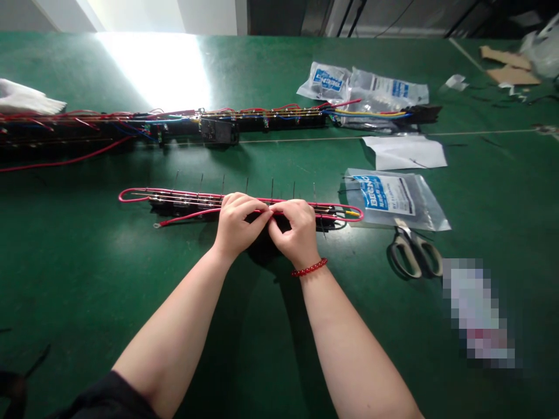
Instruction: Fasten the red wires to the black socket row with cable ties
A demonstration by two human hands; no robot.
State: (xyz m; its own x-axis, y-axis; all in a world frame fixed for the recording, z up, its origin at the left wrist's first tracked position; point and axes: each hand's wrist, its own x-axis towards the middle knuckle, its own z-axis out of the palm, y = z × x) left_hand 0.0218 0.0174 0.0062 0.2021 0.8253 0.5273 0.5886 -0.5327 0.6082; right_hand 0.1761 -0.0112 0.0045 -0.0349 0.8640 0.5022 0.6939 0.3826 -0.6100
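A long black assembly [183, 205] with metal rods lies across the green table, with several thin black ties standing up along its far side. A red cable [192, 216] loops round both its ends; a ring terminal [157, 225] tips its loose left end. Over the middle of the assembly, my left hand [239, 224] pinches at the red cable with thumb and fingertips. Beside it, fingertips nearly touching, my right hand [297, 228] is closed in a pinch too, a red bead bracelet on its wrist. Whatever lies between the fingertips is too small to make out.
Behind lies a longer wired assembly [174, 123]. Clear plastic bags [388, 195] with blue labels, white paper [404, 152] and black-handled scissors [413, 253] are to the right. Cardboard pieces [510, 67] lie at the far right, a white cloth [28, 99] at the far left.
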